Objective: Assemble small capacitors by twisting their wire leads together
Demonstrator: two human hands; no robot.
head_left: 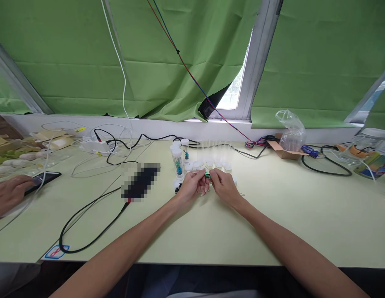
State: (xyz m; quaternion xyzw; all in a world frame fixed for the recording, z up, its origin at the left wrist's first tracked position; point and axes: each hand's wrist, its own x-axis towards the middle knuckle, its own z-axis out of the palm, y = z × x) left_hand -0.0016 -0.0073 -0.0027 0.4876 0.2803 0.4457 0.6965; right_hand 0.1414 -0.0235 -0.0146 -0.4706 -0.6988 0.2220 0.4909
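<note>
My left hand (192, 186) and my right hand (223, 185) meet over the middle of the table. Both pinch a small green-and-black piece (207, 175) between their fingertips; it is too small to tell its kind. Just beyond my left hand stands a clear tube (177, 162) with a white cap, holding blue and green bits. A second capped tube (185, 152) with something blue inside is behind it. Several clear tubes with white ends (211, 155) stand in a row past my fingers. Beside my left wrist lies a small black item (178, 188), partly hidden.
A blurred-out dark device (141, 182) with a looping black cable (87, 219) lies to the left. At far left, another person's hand (9, 194) rests on a phone (46, 179). A power strip (94, 145), a cardboard box (282, 151) and jars (374, 151) line the back.
</note>
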